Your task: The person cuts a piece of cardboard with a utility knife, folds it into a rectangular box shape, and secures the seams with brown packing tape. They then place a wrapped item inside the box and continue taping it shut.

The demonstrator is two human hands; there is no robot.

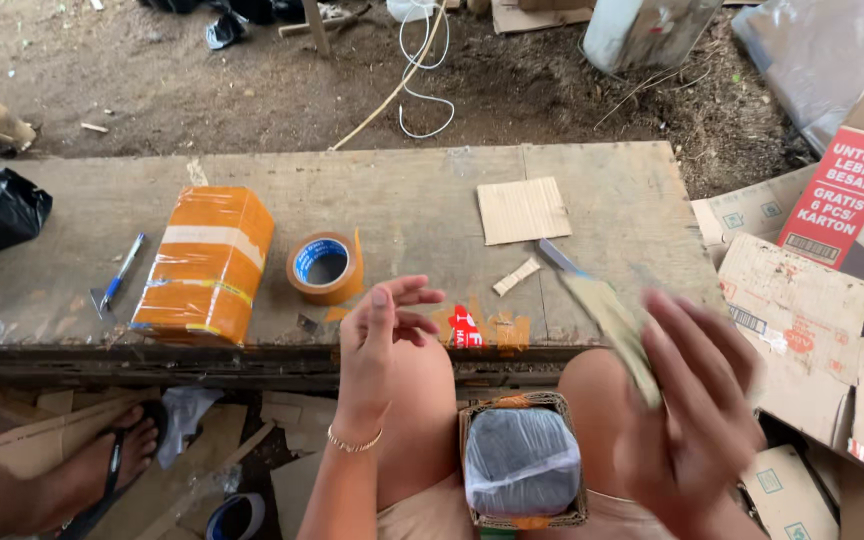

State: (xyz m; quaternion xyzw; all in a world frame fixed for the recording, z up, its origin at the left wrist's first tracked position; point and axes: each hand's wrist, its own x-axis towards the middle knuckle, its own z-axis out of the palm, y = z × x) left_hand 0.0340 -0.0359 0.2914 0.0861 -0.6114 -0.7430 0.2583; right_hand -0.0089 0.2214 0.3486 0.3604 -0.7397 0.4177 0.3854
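The right hand (pixel 697 420) grips a blurred utility knife (pixel 602 310), blade end pointing to 11 o'clock, above the right knee. The left hand (pixel 382 325) is open and empty, fingers loosely curled near the bench (pixel 612 190) edge, probably free to steady things. At its 10 o'clock lie the tape roll (pixel 324 266) and the orange-taped parcel (pixel 207 262).

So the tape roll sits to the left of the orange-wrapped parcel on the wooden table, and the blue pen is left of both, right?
Not quite. In the head view the tape roll sits to the right of the orange-wrapped parcel, not the left. The rest holds: both are on the wooden table, and the blue pen lies left of both.
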